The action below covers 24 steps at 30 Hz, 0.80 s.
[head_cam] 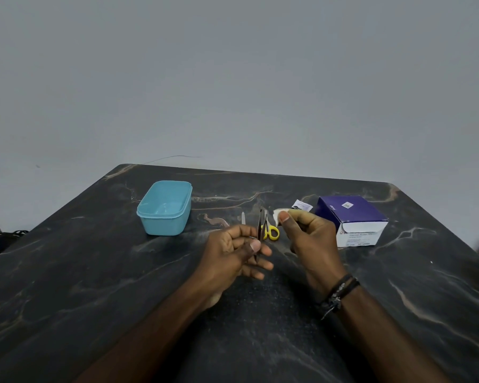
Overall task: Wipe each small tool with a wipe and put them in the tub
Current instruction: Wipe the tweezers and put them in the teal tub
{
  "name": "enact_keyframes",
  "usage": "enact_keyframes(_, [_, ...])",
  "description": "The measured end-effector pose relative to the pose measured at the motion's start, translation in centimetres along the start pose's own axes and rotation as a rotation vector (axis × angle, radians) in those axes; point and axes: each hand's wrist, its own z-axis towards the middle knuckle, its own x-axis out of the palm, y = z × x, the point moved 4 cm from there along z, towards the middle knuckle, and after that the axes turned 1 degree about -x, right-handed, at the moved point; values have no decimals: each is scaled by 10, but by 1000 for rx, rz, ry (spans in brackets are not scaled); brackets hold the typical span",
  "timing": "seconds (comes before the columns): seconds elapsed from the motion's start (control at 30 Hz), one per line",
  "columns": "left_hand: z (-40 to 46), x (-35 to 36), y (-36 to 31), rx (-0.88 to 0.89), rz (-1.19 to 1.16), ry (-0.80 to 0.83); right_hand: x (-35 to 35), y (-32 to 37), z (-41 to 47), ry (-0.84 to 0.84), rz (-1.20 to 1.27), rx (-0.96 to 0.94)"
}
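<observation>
At frame centre my left hand (234, 248) pinches the tweezers (259, 230) upright, exposing them. My right hand (306, 233) grips the wipe (277, 216) beside them, ready to rub.

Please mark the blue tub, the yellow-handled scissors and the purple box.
blue tub (165, 225): head view, on its front outer wall.
yellow-handled scissors (273, 233): head view, on the yellow finger loop lying on the table.
purple box (351, 210): head view, on its purple top face.

Dim, flat, even light; faint shadows, soft focus throughout, wide-angle stretching and blur at the edges.
</observation>
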Motion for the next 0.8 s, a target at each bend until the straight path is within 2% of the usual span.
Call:
enact_keyframes(0.47, [-1, 2, 3, 3, 27, -7, 4, 2, -2, 102, 46, -29])
enact_keyframes(0.8, [-1, 4, 4, -7, 40, -4, 6, 0, -4, 163, -9, -18])
